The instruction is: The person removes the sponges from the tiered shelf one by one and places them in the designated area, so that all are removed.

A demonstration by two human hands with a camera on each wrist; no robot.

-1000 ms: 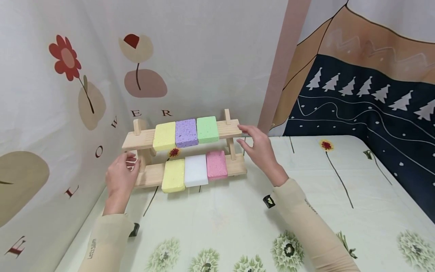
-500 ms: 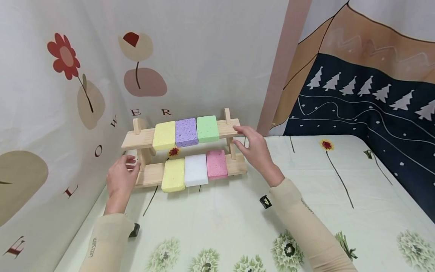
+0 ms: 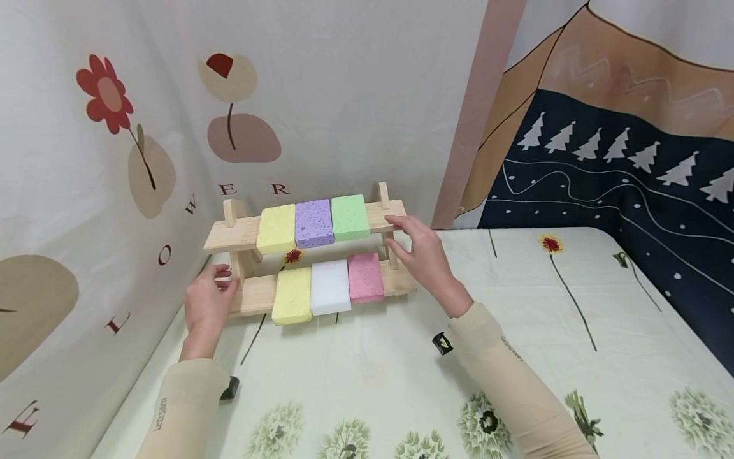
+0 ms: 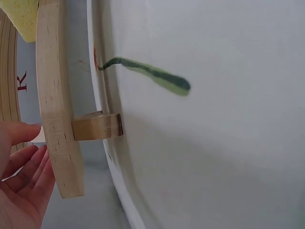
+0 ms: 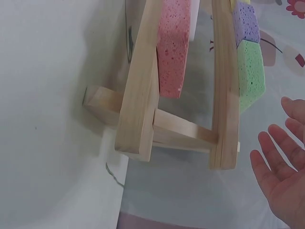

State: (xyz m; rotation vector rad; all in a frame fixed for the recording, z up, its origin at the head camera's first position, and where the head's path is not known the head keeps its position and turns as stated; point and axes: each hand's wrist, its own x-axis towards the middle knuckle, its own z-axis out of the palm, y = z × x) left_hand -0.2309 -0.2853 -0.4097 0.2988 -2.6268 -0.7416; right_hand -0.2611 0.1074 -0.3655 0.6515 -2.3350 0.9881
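Observation:
A two-tier wooden rack [image 3: 258,294] stands against the back curtain in the head view. Its upper board carries a yellow sponge [image 3: 276,228], a purple sponge [image 3: 313,223] and a green sponge [image 3: 350,217]. Below them lie another yellow sponge [image 3: 292,296], a white sponge [image 3: 330,287] and a pink sponge [image 3: 366,278]. My left hand [image 3: 208,305] is at the rack's left end, its loosely bent fingers and thumb close about the upright. At the right end, my right hand [image 3: 423,255] hovers with thumb and fingers spread, fingertips overlapping the upper board's edge.
A pale flower-printed cloth [image 3: 373,382] covers the table. Printed curtains [image 3: 344,115] rise behind the rack and along its left side. A dark tree-patterned cloth [image 3: 602,172] hangs at the right. Wrist straps show at both sleeves.
My right hand has moved left, closer in over the rack's right end. My left hand has shifted slightly down and right. The rack and sponges stay where they were.

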